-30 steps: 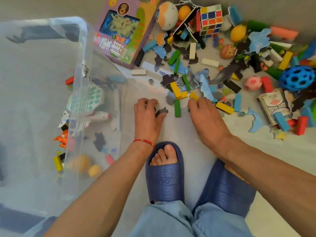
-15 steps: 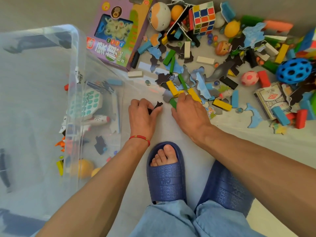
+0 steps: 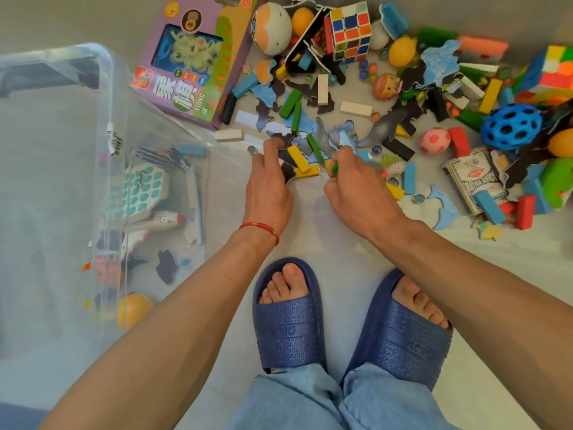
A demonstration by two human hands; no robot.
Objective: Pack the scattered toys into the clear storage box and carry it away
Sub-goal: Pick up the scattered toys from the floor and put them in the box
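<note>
Right hand (image 3: 356,184) pinches a green block (image 3: 335,168); clear storage box (image 3: 105,97) sits far left.

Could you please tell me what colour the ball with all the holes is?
The ball with holes is blue, seen best in the head view, at the right of the pile.

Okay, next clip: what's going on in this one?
A person crouches over a heap of toys on the floor, tidying them into a clear storage box at their left. The right hand pinches a green block at the near edge of the heap; the left hand holds a dark puzzle piece and reaches for more. The box holds only a few toys; most, like the Rubik's cube and blue ball, remain outside.
</note>
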